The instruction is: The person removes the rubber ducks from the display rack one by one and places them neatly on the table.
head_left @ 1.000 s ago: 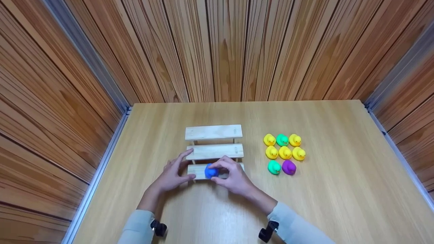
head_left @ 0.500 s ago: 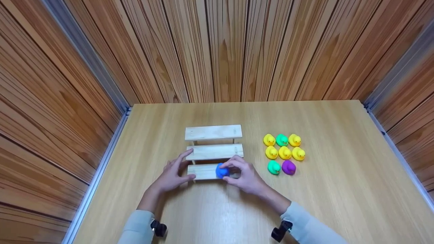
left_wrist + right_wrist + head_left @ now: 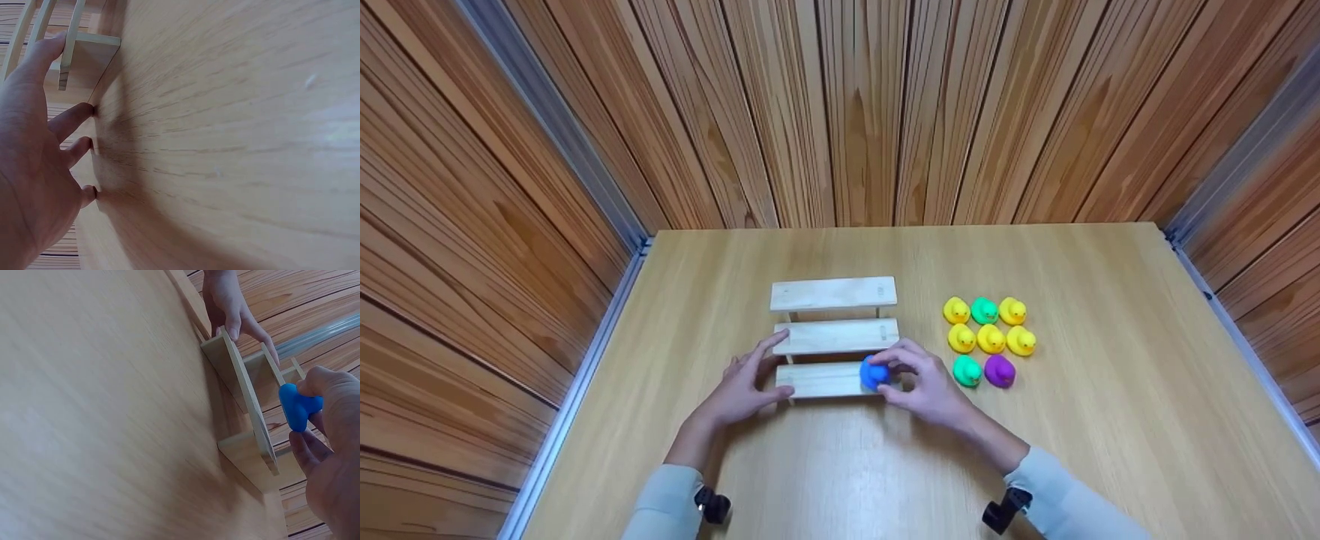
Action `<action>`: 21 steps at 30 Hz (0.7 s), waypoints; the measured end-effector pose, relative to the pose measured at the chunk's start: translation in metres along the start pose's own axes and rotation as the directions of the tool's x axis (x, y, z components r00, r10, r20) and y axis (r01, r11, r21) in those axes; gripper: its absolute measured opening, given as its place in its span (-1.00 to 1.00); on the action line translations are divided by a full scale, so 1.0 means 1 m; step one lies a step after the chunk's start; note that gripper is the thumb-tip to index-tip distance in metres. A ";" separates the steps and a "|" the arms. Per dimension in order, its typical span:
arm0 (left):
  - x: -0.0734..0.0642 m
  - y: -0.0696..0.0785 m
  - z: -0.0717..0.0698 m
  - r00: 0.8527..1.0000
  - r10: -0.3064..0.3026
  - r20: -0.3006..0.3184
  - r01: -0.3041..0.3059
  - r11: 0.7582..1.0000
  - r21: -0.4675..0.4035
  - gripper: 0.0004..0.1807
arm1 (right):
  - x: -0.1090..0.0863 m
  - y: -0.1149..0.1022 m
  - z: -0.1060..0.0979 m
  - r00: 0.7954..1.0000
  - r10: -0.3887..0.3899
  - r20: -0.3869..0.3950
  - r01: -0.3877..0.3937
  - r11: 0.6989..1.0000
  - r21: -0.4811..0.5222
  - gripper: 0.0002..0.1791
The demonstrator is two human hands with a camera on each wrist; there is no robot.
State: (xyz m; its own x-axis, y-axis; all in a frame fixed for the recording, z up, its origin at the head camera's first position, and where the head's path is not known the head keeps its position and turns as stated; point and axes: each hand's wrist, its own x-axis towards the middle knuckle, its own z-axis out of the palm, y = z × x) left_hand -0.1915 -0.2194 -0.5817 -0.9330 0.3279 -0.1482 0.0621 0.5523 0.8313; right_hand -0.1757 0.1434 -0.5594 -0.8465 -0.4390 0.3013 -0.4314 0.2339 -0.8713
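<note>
A wooden three-step stand is on the table, its steps rising toward the back. My left hand rests at its left end, fingers spread, the thumb at the lowest step and the index finger at the middle one. In the left wrist view the other fingertips reach down to the tabletop. My right hand pinches a blue rubber duck between thumb and fingers, over the right end of the lowest step. From the right wrist, a gap shows between the duck and the step.
Right of the stand are several yellow rubber ducks, two green ducks and one purple duck, grouped in rows. Wood-plank walls with metal corner rails surround the table at the back and sides.
My right hand has carried the blue duck rightward along the lowest step, from near its middle to its right end. The left hand has stayed in place.
</note>
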 end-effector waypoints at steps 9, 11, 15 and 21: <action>0.000 0.001 -0.001 1.000 0.007 0.006 -0.007 1.000 -0.001 0.04 | -0.008 0.000 -0.020 0.999 0.040 -0.025 -0.040 0.999 -0.033 -0.60; -0.001 0.001 -0.001 1.000 0.007 0.005 -0.007 1.000 0.002 0.04 | -0.010 0.001 -0.025 0.998 0.064 -0.029 -0.065 0.997 -0.037 -0.61; -0.001 0.000 0.000 1.000 0.008 0.000 -0.008 1.000 0.000 0.04 | -0.013 0.004 -0.037 0.995 0.086 -0.050 -0.088 0.995 -0.048 -0.61; 0.000 0.000 0.001 1.000 0.014 -0.013 -0.014 1.000 0.007 0.04 | -0.020 0.010 -0.052 0.987 0.127 -0.095 -0.136 0.986 -0.094 -0.59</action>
State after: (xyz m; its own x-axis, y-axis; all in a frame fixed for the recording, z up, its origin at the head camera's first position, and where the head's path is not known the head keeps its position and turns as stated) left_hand -0.1914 -0.2187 -0.5817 -0.9367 0.3252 -0.1296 0.0775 0.5535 0.8292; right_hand -0.1793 0.1995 -0.5543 -0.9204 -0.3208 0.2235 -0.3395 0.3722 -0.8638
